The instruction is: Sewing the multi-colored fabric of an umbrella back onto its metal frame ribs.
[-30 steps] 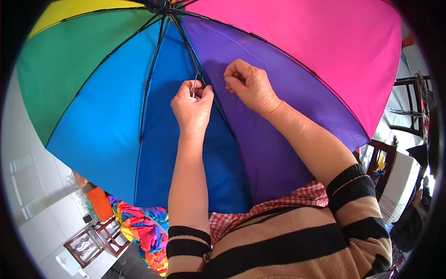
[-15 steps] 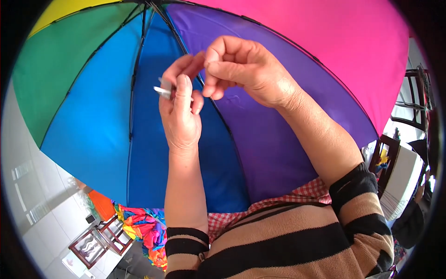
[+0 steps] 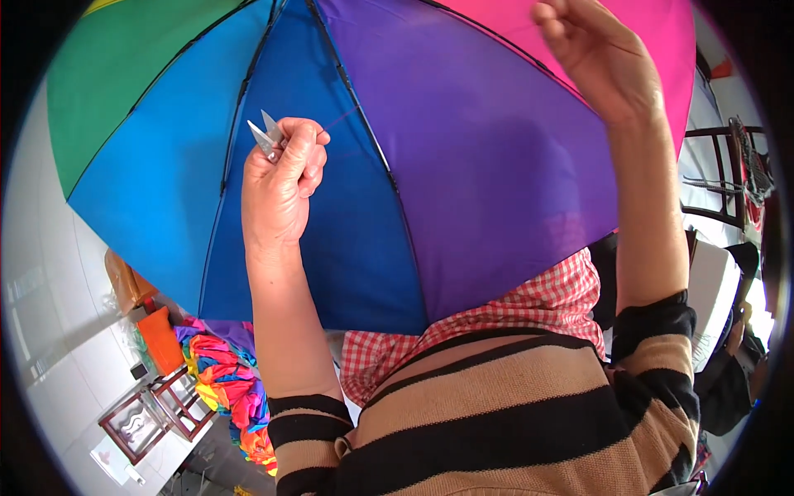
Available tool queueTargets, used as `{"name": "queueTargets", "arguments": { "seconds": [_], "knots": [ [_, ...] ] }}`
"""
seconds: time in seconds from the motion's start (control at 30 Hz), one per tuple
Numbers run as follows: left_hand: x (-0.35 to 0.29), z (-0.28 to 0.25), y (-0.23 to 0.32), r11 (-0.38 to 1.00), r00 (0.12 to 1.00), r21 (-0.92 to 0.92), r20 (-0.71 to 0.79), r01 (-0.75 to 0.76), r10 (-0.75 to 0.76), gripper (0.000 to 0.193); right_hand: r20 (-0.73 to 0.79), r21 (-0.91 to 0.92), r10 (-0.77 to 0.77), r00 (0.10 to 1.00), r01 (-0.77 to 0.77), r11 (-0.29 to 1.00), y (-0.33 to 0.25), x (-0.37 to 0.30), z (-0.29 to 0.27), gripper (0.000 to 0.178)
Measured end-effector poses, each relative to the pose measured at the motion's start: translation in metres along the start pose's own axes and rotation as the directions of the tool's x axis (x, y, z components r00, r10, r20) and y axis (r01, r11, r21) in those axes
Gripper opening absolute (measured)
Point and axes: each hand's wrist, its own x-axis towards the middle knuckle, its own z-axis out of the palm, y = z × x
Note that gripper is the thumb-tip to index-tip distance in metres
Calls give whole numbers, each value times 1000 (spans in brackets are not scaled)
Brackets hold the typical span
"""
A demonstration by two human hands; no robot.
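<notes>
A multicoloured umbrella canopy (image 3: 488, 174) spreads open before me, its inner side with dark ribs facing me. My left hand (image 3: 285, 178) is closed around small metal thread snips (image 3: 265, 139), their two pointed blades apart and sticking up from the fist. It stands in front of the blue panels. At the upper right, my right hand (image 3: 608, 62) is raised in front of the pink panel, fingertips pinched together near the top edge. A faint reddish thread (image 3: 346, 117) shows beside the left hand, rising toward the right one; most of its length is too fine to follow.
A red-and-white checked cloth (image 3: 529, 298) lies across my lap under the canopy's edge. Bright multicoloured fabric (image 3: 227, 380) is heaped at the lower left, near a wooden chair (image 3: 136, 426) and an orange object (image 3: 160, 341). Another dark chair (image 3: 719, 174) stands at the right.
My hands have moved apart: the right one up and to the right, the left one slightly left. The left fingers have closed into a fist around the snips. The canopy has shifted upward.
</notes>
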Motion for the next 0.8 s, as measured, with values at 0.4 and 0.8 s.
{"name": "queueTargets", "arguments": {
  "seconds": [0.4,0.8],
  "knots": [
    [14,-31,0,901,987,421,-156,103,-40,22,-10,-99,-362,932,360,928,-157,-32,-107,20],
    [97,-15,-31,957,869,253,-432,-141,242,13,105,-939,-11,994,102,330,138,91,29,3]
  ]
}}
